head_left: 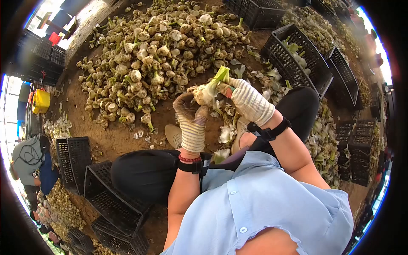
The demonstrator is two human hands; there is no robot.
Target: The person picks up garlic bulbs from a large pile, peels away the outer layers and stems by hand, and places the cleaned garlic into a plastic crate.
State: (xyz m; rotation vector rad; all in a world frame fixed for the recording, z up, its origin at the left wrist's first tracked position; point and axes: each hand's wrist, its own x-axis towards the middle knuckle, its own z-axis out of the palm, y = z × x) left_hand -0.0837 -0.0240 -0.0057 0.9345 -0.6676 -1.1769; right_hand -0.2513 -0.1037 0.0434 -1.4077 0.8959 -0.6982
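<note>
In the head view a garlic bulb (205, 96) with a thick, cut green stalk is held up between my two hands, above the dirt floor. My left hand (191, 123), in a striped knit glove with dirty fingertips, curls its fingers and thumb against the root side of the bulb. My right hand (250, 100), gloved the same way, pinches the bulb's outer skin beside the stalk. Something greenish shows at its thumb, too small to name. Loose papery garlic skins (227, 134) lie below, between my legs.
A large heap of garlic bulbs (157, 55) spreads ahead of me. Black plastic crates stand at the right (297, 59) and left (112, 199). Garlic peelings (321, 144) lie along my right side. A yellow container (41, 100) and another person (29, 157) are at the far left.
</note>
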